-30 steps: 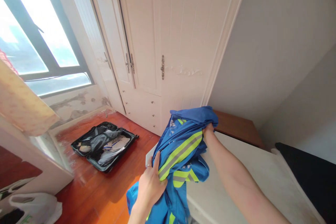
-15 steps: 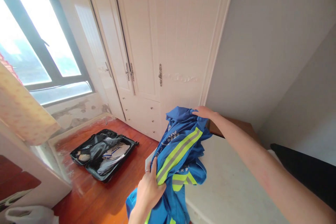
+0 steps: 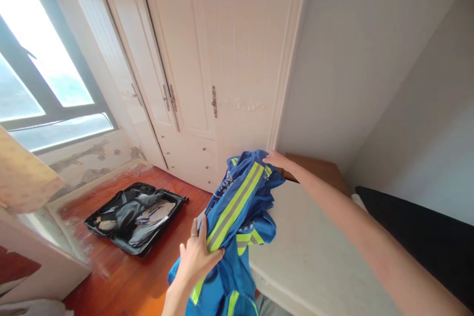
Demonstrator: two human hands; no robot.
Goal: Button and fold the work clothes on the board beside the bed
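A blue work jacket with yellow-green and grey reflective stripes and white lettering hangs bunched lengthwise in front of me, partly over a pale flat surface. My left hand grips its left side about halfway down, thumb lying across the cloth and a ring on one finger. At the far top end, my right hand pinches the fabric; some of its fingertips are hidden in the folds. The lower part of the jacket drops toward me, out of the frame at the bottom.
An open black suitcase with clothes in it lies on the red wooden floor at left. White wardrobe doors stand ahead. The pale surface, a brown wooden piece and a black panel are at right.
My view has turned slightly right, so the room shifts left. The jacket's upper part has been turned, showing the long stripe straighter and a stripe near the top. Both hands stay on it.
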